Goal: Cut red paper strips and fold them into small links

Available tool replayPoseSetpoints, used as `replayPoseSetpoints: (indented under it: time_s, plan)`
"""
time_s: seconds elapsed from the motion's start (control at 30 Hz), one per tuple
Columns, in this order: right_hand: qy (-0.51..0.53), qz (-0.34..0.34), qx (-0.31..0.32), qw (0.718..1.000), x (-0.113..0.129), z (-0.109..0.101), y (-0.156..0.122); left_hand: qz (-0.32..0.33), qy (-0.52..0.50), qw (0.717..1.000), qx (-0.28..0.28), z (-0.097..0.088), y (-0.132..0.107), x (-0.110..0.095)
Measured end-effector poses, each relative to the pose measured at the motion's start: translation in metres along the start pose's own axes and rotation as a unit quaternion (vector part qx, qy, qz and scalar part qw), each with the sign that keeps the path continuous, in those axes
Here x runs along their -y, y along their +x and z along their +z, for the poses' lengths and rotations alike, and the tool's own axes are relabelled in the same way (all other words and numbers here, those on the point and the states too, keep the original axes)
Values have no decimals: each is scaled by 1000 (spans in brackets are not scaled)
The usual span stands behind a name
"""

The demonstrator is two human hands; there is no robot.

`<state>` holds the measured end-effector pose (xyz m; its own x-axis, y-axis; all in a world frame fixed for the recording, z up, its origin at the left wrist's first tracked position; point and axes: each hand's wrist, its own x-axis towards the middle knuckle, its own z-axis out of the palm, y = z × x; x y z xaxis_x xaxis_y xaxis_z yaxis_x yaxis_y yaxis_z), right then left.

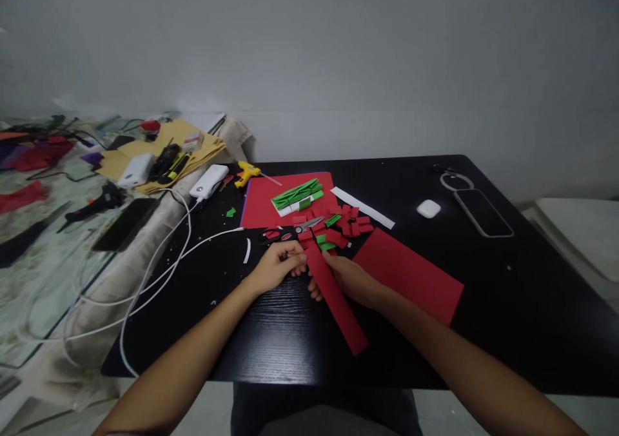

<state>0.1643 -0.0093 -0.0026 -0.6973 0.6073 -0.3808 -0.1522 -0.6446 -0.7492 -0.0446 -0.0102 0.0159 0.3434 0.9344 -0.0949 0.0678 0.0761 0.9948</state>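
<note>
A long red paper strip [338, 304] slants down toward me between my hands. My left hand [276, 265] is closed, its thumb and fingers pinching the strip's upper end. My right hand [348, 278] grips the strip's right side, thumb on top and fingers underneath. Just beyond my hands lie small cut red paper pieces [352, 222], with a few green ones [325, 242] among them. Scissors [309, 224] rest with their blades on this pile. A red paper sheet [411, 271] lies beside and partly behind my right forearm.
Folded green paper [297, 193] sits on a red sheet [256, 200]. A yellow glue gun [247, 173], a white power bank [209, 181] and white cables [186, 249] are at left. A white strip [362, 208], a white case [428, 209] and a phone [482, 213] lie rightward.
</note>
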Motion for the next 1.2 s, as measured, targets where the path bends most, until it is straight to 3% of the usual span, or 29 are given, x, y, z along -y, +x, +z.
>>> replayPoseSetpoints:
  time_s: [0.77, 1.2]
  plan:
    - [9, 50, -72, 996, 17, 10, -9, 12, 9, 1000, -3, 0, 0, -2]
    - [7, 16, -46, 999, 11, 6, -7, 3, 9, 1000, 0, -1, 1, 2]
